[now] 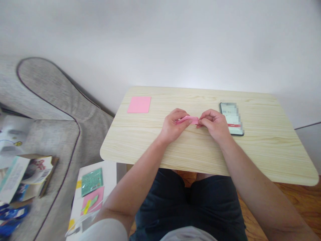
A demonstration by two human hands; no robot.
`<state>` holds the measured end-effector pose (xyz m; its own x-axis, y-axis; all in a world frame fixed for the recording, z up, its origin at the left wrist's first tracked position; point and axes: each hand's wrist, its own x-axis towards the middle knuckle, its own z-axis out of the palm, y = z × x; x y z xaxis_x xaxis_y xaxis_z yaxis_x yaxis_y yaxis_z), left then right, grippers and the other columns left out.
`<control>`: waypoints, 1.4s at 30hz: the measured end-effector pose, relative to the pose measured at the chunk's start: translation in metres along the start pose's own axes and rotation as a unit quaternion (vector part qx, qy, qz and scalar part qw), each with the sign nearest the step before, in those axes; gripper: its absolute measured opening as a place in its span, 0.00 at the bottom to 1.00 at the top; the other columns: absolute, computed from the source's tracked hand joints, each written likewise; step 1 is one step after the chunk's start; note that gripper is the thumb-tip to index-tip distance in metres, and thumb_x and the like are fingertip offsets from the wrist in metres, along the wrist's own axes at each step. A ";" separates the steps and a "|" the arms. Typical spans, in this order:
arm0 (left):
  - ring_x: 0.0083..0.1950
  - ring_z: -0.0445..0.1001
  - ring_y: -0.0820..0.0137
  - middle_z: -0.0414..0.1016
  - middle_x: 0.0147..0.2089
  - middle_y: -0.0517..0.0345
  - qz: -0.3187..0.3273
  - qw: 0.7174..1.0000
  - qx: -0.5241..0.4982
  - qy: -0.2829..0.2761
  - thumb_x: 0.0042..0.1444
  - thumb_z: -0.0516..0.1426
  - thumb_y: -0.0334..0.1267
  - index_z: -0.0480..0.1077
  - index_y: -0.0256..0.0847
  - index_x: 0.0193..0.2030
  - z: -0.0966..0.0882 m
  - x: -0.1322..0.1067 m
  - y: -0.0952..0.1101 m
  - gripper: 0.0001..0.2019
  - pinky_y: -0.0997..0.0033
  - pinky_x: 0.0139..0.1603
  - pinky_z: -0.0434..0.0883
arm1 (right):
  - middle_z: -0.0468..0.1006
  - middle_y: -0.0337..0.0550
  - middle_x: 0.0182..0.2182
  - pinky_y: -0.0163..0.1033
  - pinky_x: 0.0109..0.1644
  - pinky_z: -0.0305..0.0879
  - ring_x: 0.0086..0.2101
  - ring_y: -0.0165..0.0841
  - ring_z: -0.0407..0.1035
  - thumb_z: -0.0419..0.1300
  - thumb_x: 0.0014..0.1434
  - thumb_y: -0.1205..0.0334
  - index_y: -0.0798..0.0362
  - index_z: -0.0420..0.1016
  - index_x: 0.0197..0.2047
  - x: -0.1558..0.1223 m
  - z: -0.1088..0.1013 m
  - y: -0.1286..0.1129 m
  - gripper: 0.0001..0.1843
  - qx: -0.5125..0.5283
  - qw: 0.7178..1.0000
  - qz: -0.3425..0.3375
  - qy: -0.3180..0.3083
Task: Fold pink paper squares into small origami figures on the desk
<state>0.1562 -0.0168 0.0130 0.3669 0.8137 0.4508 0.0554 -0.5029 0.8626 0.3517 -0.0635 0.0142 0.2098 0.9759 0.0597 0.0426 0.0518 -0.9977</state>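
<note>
Paper (139, 104), a pink sheet, lies flat near the far left corner of the table (263, 157). At mid-table our left hand (173, 125) and right hand (214, 124) pinch opposite ends of a folded pink strip (187, 119), held just above the wood. A phone (232, 118) lies face up just right of our right hand.

Both forearms reach forward and converge; the left hand (173, 125) and right hand (213, 124) sit knuckles-up, fingertips pinched closed and almost meeting between them
</note>
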 end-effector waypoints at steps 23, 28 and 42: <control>0.45 0.74 0.66 0.78 0.40 0.54 -0.036 0.999 -0.033 -0.010 0.61 0.65 0.47 0.80 0.42 0.36 0.001 -0.001 0.006 0.10 0.65 0.49 0.71 | 0.80 0.33 0.22 0.38 0.30 0.74 0.23 0.34 0.77 0.68 0.45 0.67 0.48 0.73 0.29 0.001 0.002 0.001 0.09 0.068 0.996 0.048 0.011; 0.43 0.74 0.69 0.78 0.39 0.57 -0.070 0.997 -0.041 0.006 0.61 0.65 0.47 0.79 0.40 0.38 0.001 -0.001 0.004 0.11 0.68 0.47 0.70 | 0.81 0.34 0.24 0.40 0.36 0.76 0.25 0.34 0.78 0.69 0.50 0.64 0.48 0.79 0.38 -0.002 0.003 0.000 0.10 0.034 0.999 0.002 -0.013; 0.39 0.74 0.70 0.81 0.40 0.56 -0.118 0.986 -0.089 0.076 0.55 0.65 0.40 0.79 0.41 0.42 -0.001 0.000 -0.008 0.09 0.70 0.40 0.69 | 0.81 0.37 0.29 0.41 0.40 0.71 0.31 0.34 0.74 0.72 0.54 0.52 0.48 0.83 0.36 0.000 -0.001 0.006 0.10 -0.092 0.993 -0.058 0.038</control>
<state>0.1554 -0.0125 0.0069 0.2186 0.9431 0.2504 -0.0457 -0.2464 0.9681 0.3530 -0.0630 0.0081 0.2655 0.9467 0.1825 0.2473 0.1161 -0.9620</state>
